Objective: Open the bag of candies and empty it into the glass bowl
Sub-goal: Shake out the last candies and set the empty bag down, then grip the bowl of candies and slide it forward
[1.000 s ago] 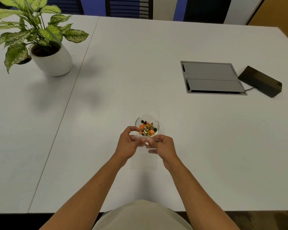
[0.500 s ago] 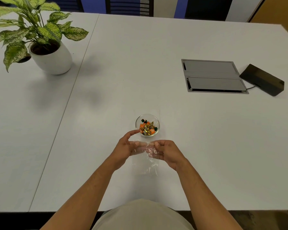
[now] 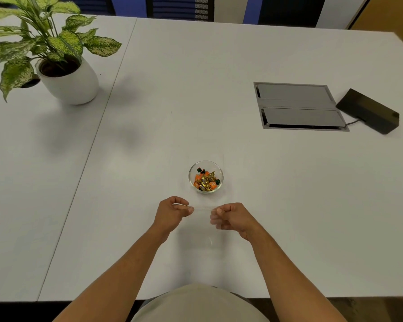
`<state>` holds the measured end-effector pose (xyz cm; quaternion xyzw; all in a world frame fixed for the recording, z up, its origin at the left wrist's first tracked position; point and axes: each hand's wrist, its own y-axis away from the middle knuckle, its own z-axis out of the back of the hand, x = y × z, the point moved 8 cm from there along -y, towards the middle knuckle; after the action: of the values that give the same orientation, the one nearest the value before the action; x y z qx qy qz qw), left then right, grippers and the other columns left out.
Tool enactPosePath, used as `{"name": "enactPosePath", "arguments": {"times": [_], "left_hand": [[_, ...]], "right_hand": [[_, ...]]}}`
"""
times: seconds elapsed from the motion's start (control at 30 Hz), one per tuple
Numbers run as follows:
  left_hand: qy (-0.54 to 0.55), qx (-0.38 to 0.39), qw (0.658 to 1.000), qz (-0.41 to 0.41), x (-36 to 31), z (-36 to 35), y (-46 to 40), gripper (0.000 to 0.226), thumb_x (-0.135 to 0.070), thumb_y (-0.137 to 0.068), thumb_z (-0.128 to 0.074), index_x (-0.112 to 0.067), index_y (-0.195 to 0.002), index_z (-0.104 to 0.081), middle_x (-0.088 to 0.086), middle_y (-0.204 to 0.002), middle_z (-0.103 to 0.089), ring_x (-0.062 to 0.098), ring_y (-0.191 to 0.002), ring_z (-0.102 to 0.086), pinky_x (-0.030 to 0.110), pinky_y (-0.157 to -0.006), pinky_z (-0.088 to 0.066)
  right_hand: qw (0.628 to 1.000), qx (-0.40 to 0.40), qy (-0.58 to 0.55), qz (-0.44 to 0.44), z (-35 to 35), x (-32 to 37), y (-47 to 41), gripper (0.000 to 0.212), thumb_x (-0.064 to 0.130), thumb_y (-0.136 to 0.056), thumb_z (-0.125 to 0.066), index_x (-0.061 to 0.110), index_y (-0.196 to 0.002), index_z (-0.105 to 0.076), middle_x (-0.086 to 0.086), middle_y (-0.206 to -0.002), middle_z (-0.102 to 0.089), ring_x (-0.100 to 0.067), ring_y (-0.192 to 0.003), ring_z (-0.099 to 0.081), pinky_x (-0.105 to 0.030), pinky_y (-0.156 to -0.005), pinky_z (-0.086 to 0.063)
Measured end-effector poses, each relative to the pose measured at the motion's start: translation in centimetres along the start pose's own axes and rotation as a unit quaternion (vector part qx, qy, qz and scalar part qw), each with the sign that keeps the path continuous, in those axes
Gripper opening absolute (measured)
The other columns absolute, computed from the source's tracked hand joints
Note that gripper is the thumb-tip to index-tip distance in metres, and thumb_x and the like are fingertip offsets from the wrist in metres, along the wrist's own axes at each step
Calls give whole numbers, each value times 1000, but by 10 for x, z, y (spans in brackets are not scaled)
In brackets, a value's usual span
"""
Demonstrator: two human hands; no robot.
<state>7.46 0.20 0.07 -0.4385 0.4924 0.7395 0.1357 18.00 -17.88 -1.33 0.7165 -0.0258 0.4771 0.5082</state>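
A small glass bowl stands on the white table and holds several orange, gold and dark green wrapped candies. Just in front of it, my left hand and my right hand each pinch one top corner of a clear plastic bag. The bag is stretched flat between them and hangs down toward me. It is nearly transparent, and I see no candies inside it. The hands are a short way apart, both below the bowl in the view.
A potted plant in a white pot stands at the far left. A grey cable hatch is set into the table at the right, with a black box and its cord beside it. The table's near edge is close to my body.
My hands have drawn back from the bowl toward me and moved apart, pulling the clear bag's top edge taut between them.
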Motion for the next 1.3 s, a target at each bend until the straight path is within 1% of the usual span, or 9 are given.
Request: {"name": "enactPosePath", "arguments": {"times": [0.1,0.3,0.57,0.7,0.83,0.93,1.07,1.2,1.3], "left_hand": [[-9,-26,1000,4,5,-4,-3,21,-15,-69,-84,-15,-81,-67,3,-73,-76,14,-72,-70,27,-67,-48],[-30,-78,996,9,7,-10,-9,16,-6,-74,-79,-10,-81,-65,9,-75,-72,19,-65,-64,26,-59,-54],[-100,-82,992,9,10,-16,-24,14,-4,-83,-70,-6,-96,-66,11,-83,-70,25,-77,-67,38,-81,-57],[-153,-90,984,-10,8,-18,-27,21,-1,-85,-65,-3,-106,-66,16,-102,-71,30,-93,-69,40,-92,-55],[-211,-108,971,-32,0,-19,-26,27,-2,-89,-59,-2,-115,-66,16,-116,-69,28,-102,-68,35,-94,-52],[-231,-138,962,-45,-5,-15,-25,27,-6,-90,-58,-1,-116,-66,16,-118,-68,28,-106,-66,35,-96,-49],[-161,-155,972,-73,-19,-11,-29,27,-12,-94,-55,-4,-118,-64,14,-119,-67,26,-110,-63,28,-92,-47],[-37,-84,995,-38,-30,-20,-46,36,-23,-98,-51,-14,-133,-56,6,-132,-62,22,-119,-59,41,-104,-47],[29,-40,998,-41,-40,-27,-56,34,-27,-100,-48,-22,-132,-58,2,-130,-63,19,-119,-60,45,-101,-51]], "right_hand": [[999,-38,32,14,5,-5,-7,19,9,-97,-56,-2,-102,-70,-16,-94,-73,-21,-80,-71,-32,-72,-58],[979,-129,146,61,15,-2,-20,11,13,-91,-66,11,-96,-76,-4,-87,-74,-12,-73,-62,-20,-64,-46],[964,-166,197,66,17,-7,-32,14,11,-89,-67,8,-100,-76,-5,-82,-73,-11,-62,-62,-28,-68,-58],[957,-174,222,64,17,-7,-36,30,8,-87,-69,10,-117,-69,-13,-110,-72,-22,-91,-69,-34,-92,-55],[938,-201,270,86,19,3,-34,44,3,-87,-66,18,-128,-60,-8,-125,-64,-21,-106,-62,-32,-92,-52],[946,-226,209,106,27,13,-34,41,3,-92,-60,16,-130,-57,-7,-129,-62,-17,-104,-61,-27,-88,-51],[968,-219,58,109,28,25,-40,36,16,-99,-52,23,-134,-54,11,-120,-61,-10,-101,-65,-34,-92,-55],[975,-180,-71,106,18,33,-54,35,19,-101,-48,25,-135,-53,8,-129,-58,-11,-116,-58,-38,-98,-53],[975,-156,-112,111,13,41,-64,31,17,-102,-46,29,-125,-62,4,-125,-65,-12,-115,-62,-37,-95,-55]]}}
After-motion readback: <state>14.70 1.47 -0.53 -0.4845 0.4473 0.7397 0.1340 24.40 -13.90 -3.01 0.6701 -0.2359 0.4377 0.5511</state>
